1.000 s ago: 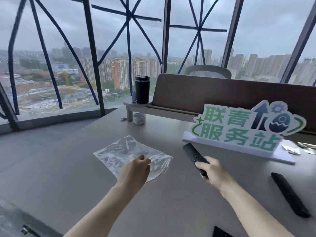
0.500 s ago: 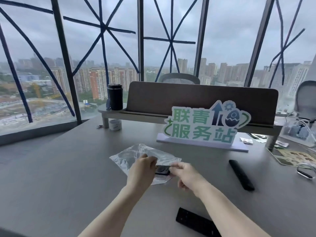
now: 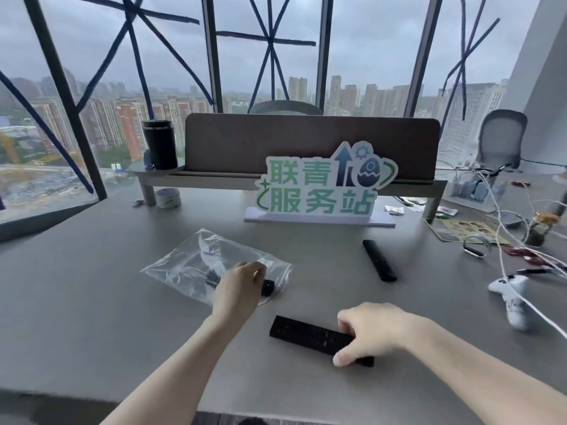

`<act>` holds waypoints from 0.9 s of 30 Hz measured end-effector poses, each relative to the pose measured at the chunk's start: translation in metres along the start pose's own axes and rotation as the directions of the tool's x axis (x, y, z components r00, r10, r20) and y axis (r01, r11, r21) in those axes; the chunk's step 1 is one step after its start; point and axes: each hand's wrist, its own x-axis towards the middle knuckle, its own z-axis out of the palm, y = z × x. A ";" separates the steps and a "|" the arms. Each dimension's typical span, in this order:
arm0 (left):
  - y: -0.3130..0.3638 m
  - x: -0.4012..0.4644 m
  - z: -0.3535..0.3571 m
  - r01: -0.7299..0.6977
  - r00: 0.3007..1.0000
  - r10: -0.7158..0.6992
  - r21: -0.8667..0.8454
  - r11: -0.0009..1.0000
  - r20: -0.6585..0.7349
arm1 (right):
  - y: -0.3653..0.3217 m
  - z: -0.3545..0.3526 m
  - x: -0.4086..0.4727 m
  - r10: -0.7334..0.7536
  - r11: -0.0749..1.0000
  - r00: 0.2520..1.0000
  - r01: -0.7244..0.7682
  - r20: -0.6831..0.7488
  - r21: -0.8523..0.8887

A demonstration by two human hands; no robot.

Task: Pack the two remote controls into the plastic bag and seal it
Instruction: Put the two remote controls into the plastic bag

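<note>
Plastic bag [image 3: 196, 265], clear and crinkled, lies flat on the grey desk [image 3: 92, 302] at left, its mouth toward the right. One remote [image 3: 267, 287] lies mostly inside it, only its dark near end showing at the mouth; its long axis runs from far left to near right. Left hand [image 3: 239, 286] rests on the bag mouth, fingers curled and pinching the film there. Wider remote [image 3: 306, 334] lies outside the bag, long axis left to right; right hand [image 3: 368, 332] covers its right end, fingers closed around it. Slim third remote [image 3: 379, 260] lies farther back, pointing away. Green sign [image 3: 322, 191] stands behind; white game controller [image 3: 509, 292] and cables lie at far right.
</note>
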 end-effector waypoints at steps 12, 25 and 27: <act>0.020 0.021 -0.004 -0.054 0.995 0.037 -0.208 0.977 -0.088 | 0.027 0.002 -0.003 0.068 0.551 0.972 0.150 -0.223 0.821; 0.087 0.044 0.022 -0.178 0.984 0.171 -0.301 0.937 -0.048 | -0.007 -0.027 0.042 0.220 0.088 0.936 0.263 -0.276 0.961; 0.074 0.044 0.020 -0.146 0.989 0.133 -0.298 0.943 -0.064 | 0.004 -0.026 0.043 0.388 0.274 0.847 0.271 -0.364 0.923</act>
